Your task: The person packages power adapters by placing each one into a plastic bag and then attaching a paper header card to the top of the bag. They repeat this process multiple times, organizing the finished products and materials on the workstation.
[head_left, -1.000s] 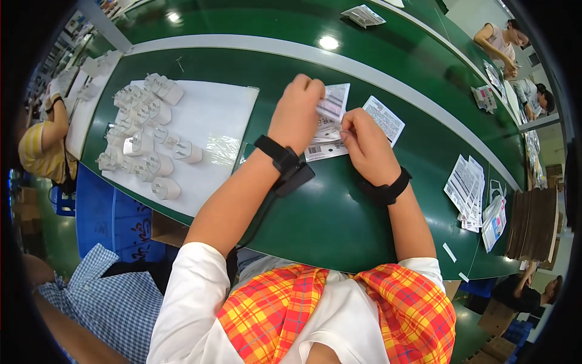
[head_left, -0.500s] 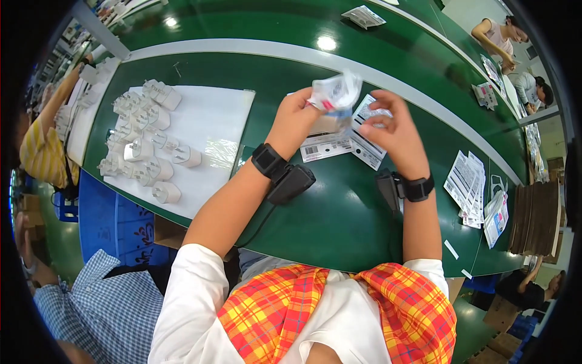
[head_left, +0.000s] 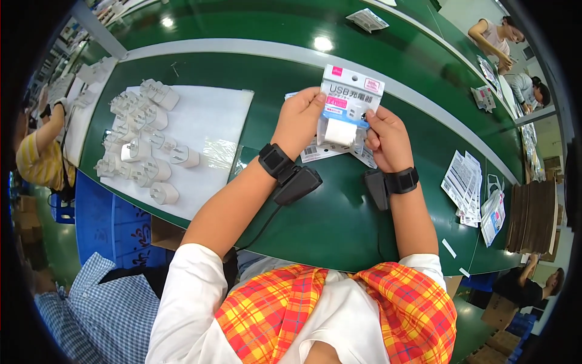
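Observation:
Both my hands hold up a clear plastic pouch (head_left: 353,92) with a printed white, pink and blue front and a white charger (head_left: 341,131) inside its lower part. My left hand (head_left: 299,121) pinches the pouch's left edge between thumb and fingers. At its right edge my right hand (head_left: 388,136) grips it with thumb and fingertips. Beneath the pouch, printed cards (head_left: 321,151) lie on the green table, partly hidden by it and by my hands. Each wrist wears a black strap with a small black device.
Several white plug chargers (head_left: 138,148) stand and lie on a white sheet (head_left: 227,115) at the left. To the right are printed cards (head_left: 459,185) and pouches (head_left: 493,217), with stacked cardboard (head_left: 533,218) beyond. A blue crate (head_left: 115,233) sits below left; other people work nearby.
The pouch has turned from a crumpled, blurred tilt to face up flat. My right hand has moved from open beside it to gripping its right edge.

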